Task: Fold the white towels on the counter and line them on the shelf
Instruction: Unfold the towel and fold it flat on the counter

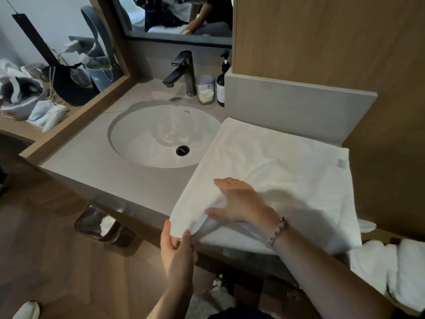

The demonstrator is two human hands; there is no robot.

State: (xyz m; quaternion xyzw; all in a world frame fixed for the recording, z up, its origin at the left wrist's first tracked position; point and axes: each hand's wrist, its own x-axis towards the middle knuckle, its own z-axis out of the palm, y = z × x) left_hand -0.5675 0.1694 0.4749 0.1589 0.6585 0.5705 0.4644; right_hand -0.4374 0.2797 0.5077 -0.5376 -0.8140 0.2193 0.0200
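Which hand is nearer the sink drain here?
Right. The right hand lies flat on the white towel, just right of the drain; the left hand pinches the towel's near corner at the counter's front edge, farther back.

one head-worn wide-angle view looks forward and down, close over the counter (pixel 92 162) and sink (pixel 142 134)

bare counter (pixel 96 162) left of the sink (pixel 161 134), faucet (pixel 184 70), glass (pixel 205 88), bottle (pixel 222 81) crowding the back
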